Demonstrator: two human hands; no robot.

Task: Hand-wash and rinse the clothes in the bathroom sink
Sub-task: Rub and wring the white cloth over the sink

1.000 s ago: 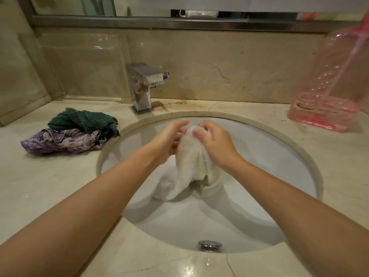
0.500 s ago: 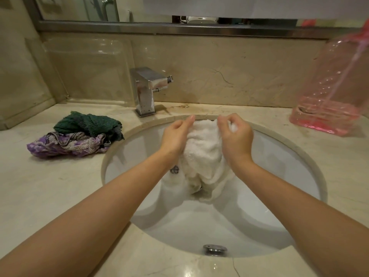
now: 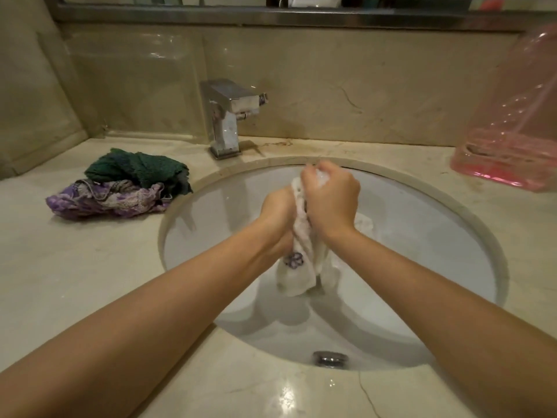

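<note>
Both hands over the sink [image 3: 470, 224], the white cloth [image 3: 301, 251] bunched between them. Right hand [image 3: 331, 203] on top, fingers curled round the cloth's upper end. Left hand [image 3: 277, 215] grips from below, its fingers hidden behind the cloth. The tail hangs beneath both wrists, into the basin.

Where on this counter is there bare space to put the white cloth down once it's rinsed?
Bare counter lies nearer you than the purple garment, left of the sink. Another bare strip runs between the faucet and the pink bottle, behind the sink rim. The far left is crowded by the green garment on the purple one.
</note>
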